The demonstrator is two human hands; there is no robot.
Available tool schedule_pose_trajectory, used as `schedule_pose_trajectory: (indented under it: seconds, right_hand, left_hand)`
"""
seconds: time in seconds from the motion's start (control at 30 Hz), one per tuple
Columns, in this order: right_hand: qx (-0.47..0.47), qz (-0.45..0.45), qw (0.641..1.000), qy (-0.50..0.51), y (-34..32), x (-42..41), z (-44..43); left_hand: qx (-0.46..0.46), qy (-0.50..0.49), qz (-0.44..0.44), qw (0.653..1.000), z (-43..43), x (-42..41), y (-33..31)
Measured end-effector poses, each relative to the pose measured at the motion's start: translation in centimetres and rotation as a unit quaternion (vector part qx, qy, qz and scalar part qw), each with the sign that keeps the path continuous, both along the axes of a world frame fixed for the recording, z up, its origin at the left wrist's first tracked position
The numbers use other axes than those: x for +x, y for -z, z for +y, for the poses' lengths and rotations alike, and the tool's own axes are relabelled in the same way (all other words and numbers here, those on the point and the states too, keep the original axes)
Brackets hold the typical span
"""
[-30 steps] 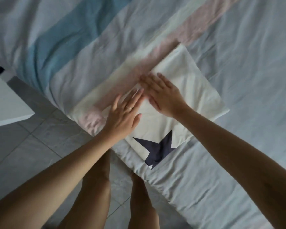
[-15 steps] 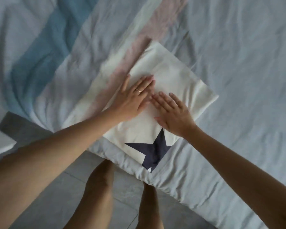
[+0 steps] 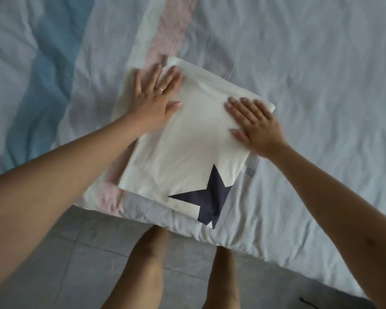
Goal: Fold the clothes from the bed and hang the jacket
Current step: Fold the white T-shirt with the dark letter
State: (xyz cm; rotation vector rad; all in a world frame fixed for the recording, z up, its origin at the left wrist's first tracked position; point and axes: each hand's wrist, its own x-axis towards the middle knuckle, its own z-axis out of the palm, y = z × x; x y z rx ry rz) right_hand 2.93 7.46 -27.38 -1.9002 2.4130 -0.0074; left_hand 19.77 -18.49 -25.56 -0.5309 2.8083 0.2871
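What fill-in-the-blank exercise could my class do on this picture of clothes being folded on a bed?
1. The folded cream garment shows a dark ____ shape near its closest corner.
2. The left hand and right hand rest on the garment with fingers ____, not curled.
3. A ring is worn on the ____ hand.

Missing words: star; straight; left.

Star print: only part shows, the rest lost at the folded garment's lower edge.
Left hand: fingers smeared by blur.
Dark scrap, bottom right: too small, perhaps a cord.
Legs: cut by bottom edge.
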Motion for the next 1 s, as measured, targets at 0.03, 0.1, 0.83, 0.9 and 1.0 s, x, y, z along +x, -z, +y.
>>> schedule_pose_trajectory:
  seconds: [0.03,0.1,0.83,0.9,1.0]
  right_hand:
    - [-0.004,-0.024,0.995,0.092,0.0,-0.9,0.2]
    - [-0.004,-0.110,0.948,0.298,-0.7,-2.1,0.4]
    - [-0.149,-0.100,0.938,0.296,-3.7,7.8,-4.8]
    - [-0.040,-0.055,0.992,0.104,-1.8,9.3,-3.0]
    - [0.046,-0.047,0.975,0.211,-0.7,6.4,0.8]
  left_hand:
    - [-0.002,-0.002,-0.008,1.000,-0.7,0.0,0.1]
    - [-0.008,-0.001,-0.007,1.000,-1.3,-0.2,0.4]
    - [0.046,0.005,0.186,0.982,7.2,0.9,-2.0]
    - [0.038,0.088,0.115,0.989,10.8,5.2,-1.0]
    - [-0.004,0.229,0.013,0.973,14.5,13.3,0.8]
